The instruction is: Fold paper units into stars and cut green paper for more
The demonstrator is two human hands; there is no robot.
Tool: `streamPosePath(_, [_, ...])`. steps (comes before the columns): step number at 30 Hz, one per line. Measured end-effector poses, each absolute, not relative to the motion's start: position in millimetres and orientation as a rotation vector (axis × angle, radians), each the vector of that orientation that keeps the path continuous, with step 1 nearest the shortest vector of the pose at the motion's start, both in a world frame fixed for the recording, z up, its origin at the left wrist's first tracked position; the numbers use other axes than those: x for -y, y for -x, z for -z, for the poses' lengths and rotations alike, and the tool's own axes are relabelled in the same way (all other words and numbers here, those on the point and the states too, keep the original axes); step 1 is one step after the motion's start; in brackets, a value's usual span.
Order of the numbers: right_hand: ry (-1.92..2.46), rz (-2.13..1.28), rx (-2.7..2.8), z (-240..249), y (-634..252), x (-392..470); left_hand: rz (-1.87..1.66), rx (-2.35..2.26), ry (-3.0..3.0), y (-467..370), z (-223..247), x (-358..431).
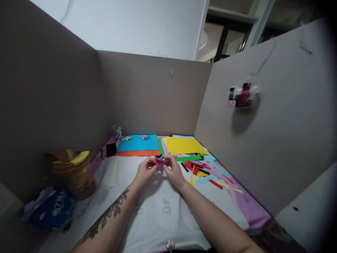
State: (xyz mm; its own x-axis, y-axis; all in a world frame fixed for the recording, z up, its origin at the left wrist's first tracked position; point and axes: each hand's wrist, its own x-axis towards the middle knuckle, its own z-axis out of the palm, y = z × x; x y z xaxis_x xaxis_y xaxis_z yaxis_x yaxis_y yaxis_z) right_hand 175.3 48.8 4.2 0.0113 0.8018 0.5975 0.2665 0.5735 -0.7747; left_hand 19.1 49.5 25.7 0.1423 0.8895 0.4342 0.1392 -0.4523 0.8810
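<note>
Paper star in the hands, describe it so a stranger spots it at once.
Start at the white numbered mat. Toward its far side, the left hand and right hand pinch a small pointed paper star. Its lilac and red colouring sets it apart from the pale yellow star and multicoloured star on the blue sheet.

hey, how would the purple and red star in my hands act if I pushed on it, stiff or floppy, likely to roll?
The star is probably light, as the left hand and right hand merely pinch it. Its points look like thin paper, so they may bend under pressure. Its pointed outline suggests it wouldn't roll easily.
</note>
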Motion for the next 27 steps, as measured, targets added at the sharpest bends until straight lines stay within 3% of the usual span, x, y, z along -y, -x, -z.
streamPosePath(7, [0.957,-0.451,1.578,-5,-175,-47,-1.359,-1.054,-1.723,-18,-28,-48])
streamPosePath(15, [0.909,0.139,1.777,-13,-177,-37,-1.379,-1.097,-1.756,-20,-25,-48])
streamPosePath(27, [0.889,0.139,1.799,-18,-176,-37,-1.381,-1.104,-2.023,-19,-19,-46])
